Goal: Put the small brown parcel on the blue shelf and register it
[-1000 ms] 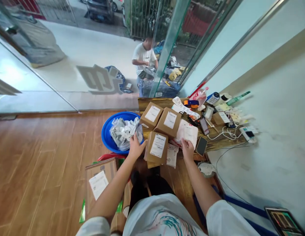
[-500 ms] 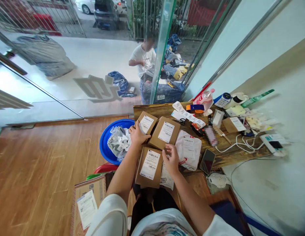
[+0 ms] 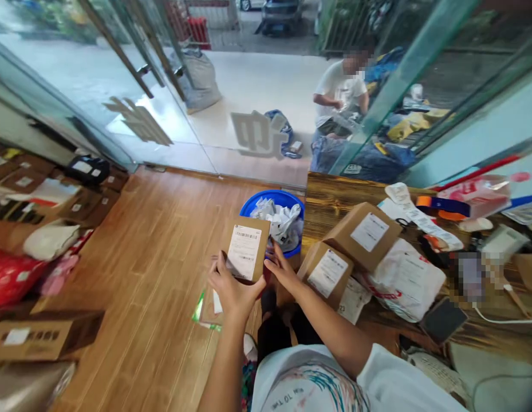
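Observation:
A small brown cardboard box (image 3: 246,252) with a white label is raised over the wooden floor, left of the table. My left hand (image 3: 233,289) is closed around its lower end, with fingers along the left side and the thumb by the lower right corner. At the box's right edge my right hand (image 3: 285,272) grips too; part of its fingertips is hard to make out. On the table (image 3: 326,197) lie a larger cardboard box (image 3: 364,234), another labelled box (image 3: 328,274) and a white plastic parcel (image 3: 409,280).
A blue basin (image 3: 244,207) full of crumpled white plastic stands behind the raised box. Dark phone (image 3: 444,319), label strip (image 3: 414,209) and tape lie on the table. Parcels (image 3: 38,337) line the left side. Beyond the glass door sits a person (image 3: 341,94) by sacks.
One small box has left the table's back edge and moved left in my hands. My right hand has come across to it. The view has swung left.

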### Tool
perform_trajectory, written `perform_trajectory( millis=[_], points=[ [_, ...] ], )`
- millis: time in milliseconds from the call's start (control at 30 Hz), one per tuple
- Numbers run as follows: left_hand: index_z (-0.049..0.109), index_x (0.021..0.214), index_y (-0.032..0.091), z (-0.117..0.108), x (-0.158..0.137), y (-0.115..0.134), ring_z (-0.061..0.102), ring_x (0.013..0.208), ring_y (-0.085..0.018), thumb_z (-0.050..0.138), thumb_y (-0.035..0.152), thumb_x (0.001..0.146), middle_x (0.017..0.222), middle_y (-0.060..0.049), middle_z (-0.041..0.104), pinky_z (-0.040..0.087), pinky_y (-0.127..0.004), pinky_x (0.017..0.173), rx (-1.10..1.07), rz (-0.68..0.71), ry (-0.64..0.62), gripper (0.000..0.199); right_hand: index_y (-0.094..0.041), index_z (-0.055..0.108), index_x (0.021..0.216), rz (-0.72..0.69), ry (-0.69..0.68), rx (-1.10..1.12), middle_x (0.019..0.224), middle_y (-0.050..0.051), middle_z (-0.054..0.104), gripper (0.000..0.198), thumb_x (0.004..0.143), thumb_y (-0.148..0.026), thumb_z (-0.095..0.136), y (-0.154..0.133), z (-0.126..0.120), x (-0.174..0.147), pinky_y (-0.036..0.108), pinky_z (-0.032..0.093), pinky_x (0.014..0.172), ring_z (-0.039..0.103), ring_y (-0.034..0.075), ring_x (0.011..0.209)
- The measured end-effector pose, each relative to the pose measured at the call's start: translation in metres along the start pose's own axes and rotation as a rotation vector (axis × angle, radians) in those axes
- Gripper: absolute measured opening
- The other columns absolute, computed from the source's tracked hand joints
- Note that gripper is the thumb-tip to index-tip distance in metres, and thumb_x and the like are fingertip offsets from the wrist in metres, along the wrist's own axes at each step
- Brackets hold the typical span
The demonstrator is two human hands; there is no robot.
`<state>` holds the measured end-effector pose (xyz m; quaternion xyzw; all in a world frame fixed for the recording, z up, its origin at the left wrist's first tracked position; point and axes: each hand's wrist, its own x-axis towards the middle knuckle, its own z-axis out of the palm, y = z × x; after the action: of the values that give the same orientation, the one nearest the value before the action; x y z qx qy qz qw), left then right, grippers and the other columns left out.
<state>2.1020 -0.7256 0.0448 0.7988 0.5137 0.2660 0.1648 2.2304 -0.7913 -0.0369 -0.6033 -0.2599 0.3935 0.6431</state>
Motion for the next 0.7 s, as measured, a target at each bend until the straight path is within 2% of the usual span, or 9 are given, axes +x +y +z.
perform_trajectory(
  millis=[67, 167, 300, 467, 700],
  points=[
    [0.022, 0.147, 0.013, -0.014, -0.013, -0.037, 0.039, 0.124, -0.038, 0.080, 0.054, 0.052, 0.130, -0.019, 0.040, 0.031, -0.054, 0.107, 0.041, -0.060, 0.000, 0.119, -0.033, 0.031, 0.146, 0.028, -0.108, 0.055, 0.137, 0.007, 0.056, 0.075, 0.081, -0.051, 0.065, 0.014, 0.040, -0.006, 0.046, 0.050, 0.100, 0.059, 0.026, 0.119],
    [0.023, 0.146, 0.010, -0.023, -0.031, -0.088, 0.041, 0.121, -0.038, 0.080, 0.051, 0.052, 0.128, -0.020, 0.040, 0.031, -0.054, 0.107, 0.095, -0.158, -0.008, 0.117, -0.032, 0.032, 0.146, 0.076, -0.159, 0.098, 0.134, 0.006, 0.059, 0.071, 0.083, -0.045, 0.064, 0.038, 0.090, -0.017, 0.046, 0.048, 0.103, 0.058, 0.025, 0.121],
    [0.024, 0.145, 0.009, -0.025, -0.051, -0.135, 0.041, 0.121, -0.037, 0.080, 0.050, 0.052, 0.128, -0.020, 0.039, 0.030, -0.054, 0.108, 0.098, -0.248, -0.015, 0.116, -0.032, 0.037, 0.143, 0.143, -0.179, 0.112, 0.134, 0.005, 0.060, 0.066, 0.082, -0.039, 0.064, 0.070, 0.130, -0.031, 0.048, 0.046, 0.105, 0.056, 0.026, 0.124],
    [0.023, 0.147, 0.012, -0.025, -0.069, -0.162, 0.039, 0.122, -0.037, 0.079, 0.048, 0.056, 0.129, -0.019, 0.038, 0.030, -0.056, 0.107, 0.064, -0.306, -0.077, 0.113, -0.030, 0.040, 0.142, 0.191, -0.186, 0.073, 0.133, 0.005, 0.061, 0.064, 0.082, -0.039, 0.063, 0.092, 0.143, -0.046, 0.049, 0.046, 0.105, 0.056, 0.026, 0.124],
    [0.016, 0.150, 0.014, -0.014, -0.083, -0.172, 0.036, 0.127, -0.038, 0.078, 0.047, 0.057, 0.134, -0.019, 0.035, 0.031, -0.054, 0.108, -0.004, -0.340, -0.170, 0.117, -0.029, 0.029, 0.147, 0.210, -0.187, -0.066, 0.134, 0.007, 0.060, 0.069, 0.086, -0.041, 0.059, 0.110, 0.131, -0.058, 0.048, 0.052, 0.098, 0.059, 0.027, 0.120]
  ],
)
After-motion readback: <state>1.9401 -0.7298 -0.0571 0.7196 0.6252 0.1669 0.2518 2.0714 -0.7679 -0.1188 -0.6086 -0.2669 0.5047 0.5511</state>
